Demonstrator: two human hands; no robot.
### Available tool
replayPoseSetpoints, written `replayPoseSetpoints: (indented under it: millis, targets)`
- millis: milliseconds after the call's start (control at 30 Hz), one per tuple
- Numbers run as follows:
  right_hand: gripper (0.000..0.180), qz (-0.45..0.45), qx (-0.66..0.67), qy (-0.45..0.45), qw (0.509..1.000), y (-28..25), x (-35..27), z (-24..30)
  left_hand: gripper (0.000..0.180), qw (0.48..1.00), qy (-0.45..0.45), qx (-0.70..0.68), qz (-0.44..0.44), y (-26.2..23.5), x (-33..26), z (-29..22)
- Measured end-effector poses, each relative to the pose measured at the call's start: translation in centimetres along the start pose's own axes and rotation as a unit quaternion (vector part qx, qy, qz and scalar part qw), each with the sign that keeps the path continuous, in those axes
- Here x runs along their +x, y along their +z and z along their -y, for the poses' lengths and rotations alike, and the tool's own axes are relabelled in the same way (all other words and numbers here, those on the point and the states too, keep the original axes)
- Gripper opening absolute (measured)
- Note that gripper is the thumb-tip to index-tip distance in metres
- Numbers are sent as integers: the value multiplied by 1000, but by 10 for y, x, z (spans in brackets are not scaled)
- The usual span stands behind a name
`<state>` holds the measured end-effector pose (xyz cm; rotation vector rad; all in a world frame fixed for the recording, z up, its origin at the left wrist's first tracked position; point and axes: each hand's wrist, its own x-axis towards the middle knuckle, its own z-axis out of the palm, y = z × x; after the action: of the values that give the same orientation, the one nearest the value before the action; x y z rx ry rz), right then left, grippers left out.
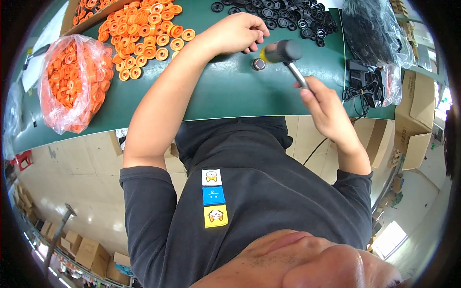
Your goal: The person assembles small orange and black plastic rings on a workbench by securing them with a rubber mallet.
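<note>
Head view: right of upper centre, the right hand [322, 103] is gripping a mallet [284, 51], likely head-heavy and stiff, best held low. Loosely bent, any hold unclear, the left hand [242, 33] is reaching near a small black cylindrical part [259, 64], probably light and hard, sitting on the counter [216, 96].

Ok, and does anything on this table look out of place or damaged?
Mostly the cables near the right end of the table: they lie in a messy tangle, and one seems to hang off the near edge. Nothing looks plainly broken, though the mallet is too blurred to judge.
</note>
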<state>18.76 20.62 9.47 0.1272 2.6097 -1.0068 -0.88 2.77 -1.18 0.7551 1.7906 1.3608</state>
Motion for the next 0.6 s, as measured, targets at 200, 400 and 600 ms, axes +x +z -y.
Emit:
replayPoseSetpoints:
  millis: [200,400,600]
  targets:
    - [19,-19,27,21,999,-12,-8,8,24,1000,-5,13,-7,0,-2,-2]
    - [17,9,-24,0,1000,9,-6,-2,25,1000,-2,11,-8,1,-1,-4]
    - [16,30,-25,10,999,10,-3,-7,26,1000,-7,9,-4,-1,-2,-3]
